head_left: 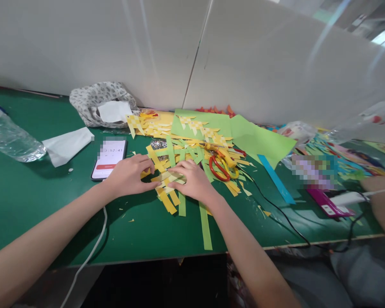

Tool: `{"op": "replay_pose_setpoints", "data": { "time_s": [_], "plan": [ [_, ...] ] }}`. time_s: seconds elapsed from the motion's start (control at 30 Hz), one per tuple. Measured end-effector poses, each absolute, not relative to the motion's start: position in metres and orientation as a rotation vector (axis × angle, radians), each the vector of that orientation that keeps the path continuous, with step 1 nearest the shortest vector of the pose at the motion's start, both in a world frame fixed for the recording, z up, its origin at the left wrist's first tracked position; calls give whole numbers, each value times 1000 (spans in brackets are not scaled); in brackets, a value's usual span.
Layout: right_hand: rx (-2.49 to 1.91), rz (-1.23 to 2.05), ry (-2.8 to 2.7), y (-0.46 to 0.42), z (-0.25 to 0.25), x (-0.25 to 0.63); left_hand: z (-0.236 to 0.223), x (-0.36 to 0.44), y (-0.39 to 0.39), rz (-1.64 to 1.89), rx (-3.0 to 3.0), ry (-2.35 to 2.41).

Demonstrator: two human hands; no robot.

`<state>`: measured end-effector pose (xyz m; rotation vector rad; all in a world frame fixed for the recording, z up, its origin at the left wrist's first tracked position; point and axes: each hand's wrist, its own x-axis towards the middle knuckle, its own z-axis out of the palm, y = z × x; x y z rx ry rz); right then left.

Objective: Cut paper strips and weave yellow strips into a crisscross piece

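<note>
My left hand and my right hand rest on the green table, fingertips meeting over a small weave of yellow and green paper strips. Both hands pinch the strips, fingers curled and pressed together. More loose yellow and green strips fan out under and below the hands. Red-handled scissors lie just right of my right hand on the strip pile. Finished woven pieces lie further back on yellow and green paper sheets.
A phone showing a timer lies left of my left hand, a white cable running off the table edge. A plastic bottle, tissue and patterned cloth bag sit left. Another person's arm and a magenta phone are at right.
</note>
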<state>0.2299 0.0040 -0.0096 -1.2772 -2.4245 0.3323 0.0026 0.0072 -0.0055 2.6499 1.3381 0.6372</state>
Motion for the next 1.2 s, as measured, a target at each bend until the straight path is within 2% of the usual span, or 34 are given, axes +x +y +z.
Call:
{"op": "replay_pose_setpoints", "data": {
  "time_s": [0.17, 0.47, 0.93, 1.2],
  "plan": [
    [-1300, 286, -2468, 4, -11, 230, -5, 2, 7, 417, 2604, 1325],
    [-1278, 249, -2446, 5, -12, 230, -1, 7, 4, 357, 2383, 1316],
    [-1190, 289, -2470, 5, -9, 230, -7, 11, 1, 550, 2158, 1164],
    [-1312, 455, -2371, -1, -2, 230, -7, 11, 2, 554, 2161, 1160]
  ]
}}
